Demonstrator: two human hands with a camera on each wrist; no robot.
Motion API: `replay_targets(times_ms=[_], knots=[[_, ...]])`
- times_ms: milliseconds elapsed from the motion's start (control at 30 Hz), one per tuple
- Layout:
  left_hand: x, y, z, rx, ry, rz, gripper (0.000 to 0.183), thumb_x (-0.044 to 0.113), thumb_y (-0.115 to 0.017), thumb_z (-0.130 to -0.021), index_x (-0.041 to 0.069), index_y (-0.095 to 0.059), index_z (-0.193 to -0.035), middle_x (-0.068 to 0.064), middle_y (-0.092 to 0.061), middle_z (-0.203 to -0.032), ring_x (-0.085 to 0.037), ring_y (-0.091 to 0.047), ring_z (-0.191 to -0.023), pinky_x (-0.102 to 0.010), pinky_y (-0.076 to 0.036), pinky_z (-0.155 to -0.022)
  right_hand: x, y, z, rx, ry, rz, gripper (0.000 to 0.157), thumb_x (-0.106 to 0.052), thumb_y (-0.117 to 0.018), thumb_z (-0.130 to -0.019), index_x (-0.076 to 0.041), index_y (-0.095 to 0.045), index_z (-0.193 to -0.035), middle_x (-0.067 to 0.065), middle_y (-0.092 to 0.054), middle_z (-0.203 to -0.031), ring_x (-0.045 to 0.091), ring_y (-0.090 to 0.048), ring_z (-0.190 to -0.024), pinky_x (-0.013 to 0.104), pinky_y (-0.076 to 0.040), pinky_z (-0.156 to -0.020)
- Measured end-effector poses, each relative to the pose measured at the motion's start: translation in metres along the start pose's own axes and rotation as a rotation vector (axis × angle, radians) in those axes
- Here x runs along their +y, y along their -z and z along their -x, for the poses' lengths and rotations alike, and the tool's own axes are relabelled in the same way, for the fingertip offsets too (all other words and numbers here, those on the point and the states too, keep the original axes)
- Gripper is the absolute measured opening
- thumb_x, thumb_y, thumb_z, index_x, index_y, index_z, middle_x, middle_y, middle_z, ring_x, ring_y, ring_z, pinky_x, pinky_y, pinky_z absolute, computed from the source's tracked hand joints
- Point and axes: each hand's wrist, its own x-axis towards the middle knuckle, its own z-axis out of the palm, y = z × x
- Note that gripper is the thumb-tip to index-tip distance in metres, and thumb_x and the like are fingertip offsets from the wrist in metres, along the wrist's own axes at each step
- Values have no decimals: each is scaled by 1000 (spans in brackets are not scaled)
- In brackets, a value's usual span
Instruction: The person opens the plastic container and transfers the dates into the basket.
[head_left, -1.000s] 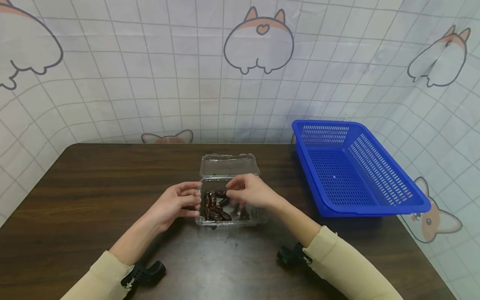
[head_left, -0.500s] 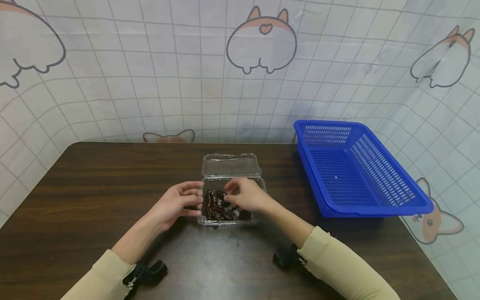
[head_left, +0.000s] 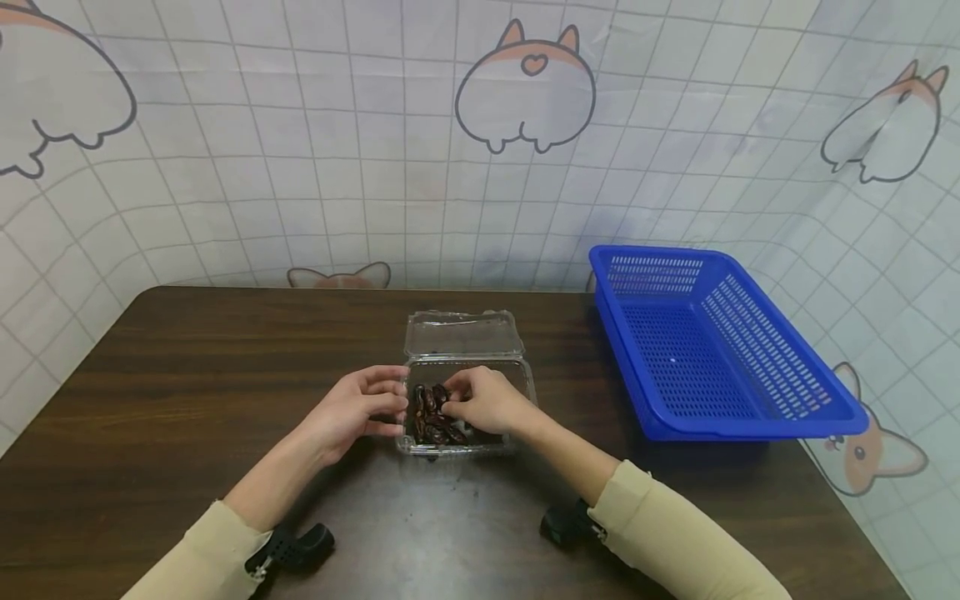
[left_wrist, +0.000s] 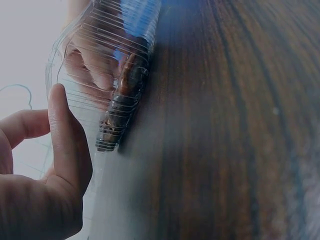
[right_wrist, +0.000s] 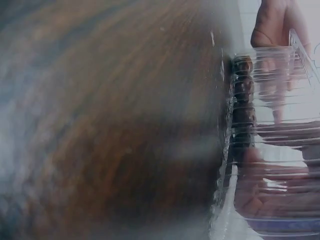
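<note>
Head view: left hand (head_left: 367, 404), fingers loose, touches side of clear box (head_left: 459, 450) on desk (head_left: 225, 358). Right hand (head_left: 487, 402) pinches brown date (head_left: 440, 394) inside, beside other dates (head_left: 435, 432). Left wrist view: left hand at box edge. Right wrist view: dates along box bottom.

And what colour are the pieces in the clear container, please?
The pieces are a glossy dark brown, clearest in the head view.
</note>
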Motion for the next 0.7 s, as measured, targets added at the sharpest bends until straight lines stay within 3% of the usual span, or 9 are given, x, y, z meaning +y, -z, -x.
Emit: replay_targets(times_ms=[300, 700], knots=[[-2, 0, 0, 2, -3, 2, 53, -2, -61, -99, -5, -43, -148, -8, -58, -104, -19, -64, -84, -35, -63, -74, -4, 4, 2, -27, -17, 103, 32, -12, -79, -91, 0, -70, -119, -1, -65, -89, 14, -62, -82, 34, -55, -79], [1, -1, 1, 2, -11, -1, 54, 0, -62, -99, -6, -42, -149, -8, -58, -105, -18, -64, -84, -34, -62, -73, -2, 4, 6, -30, 29, 202, 12, -7, -78, -89, -7, -70, -98, 0, -63, -86, 16, -59, -80, 35, -53, -75]])
